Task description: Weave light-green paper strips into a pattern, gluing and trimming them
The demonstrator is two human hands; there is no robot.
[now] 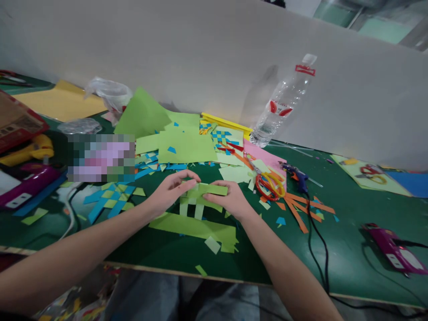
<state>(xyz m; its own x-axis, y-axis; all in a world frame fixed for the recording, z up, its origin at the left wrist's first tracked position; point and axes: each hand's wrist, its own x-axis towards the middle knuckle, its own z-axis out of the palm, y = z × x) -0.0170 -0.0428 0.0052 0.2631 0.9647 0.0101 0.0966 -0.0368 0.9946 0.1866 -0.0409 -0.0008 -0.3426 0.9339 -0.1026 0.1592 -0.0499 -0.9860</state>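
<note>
Between my two hands is a small piece of woven paper strips [191,194], green crossed with paler green, held just above the table. My left hand [174,188] pinches its upper left part with thumb and fingers. On the other side my right hand [230,198] grips a green strip at the right end, thumb in front. Two pale strip ends hang down below the weave. Under it on the table lies a long green paper strip [194,227], with a pale paper scrap [212,245] at its lower edge.
Green paper sheets [187,147] lie behind my hands. Scissors [269,185], a blue glue gun [299,176] with a black cord, and orange strips [302,211] are to the right. A leaning plastic bottle [282,104] stands by the wall. A blue-green weave [112,196] lies left.
</note>
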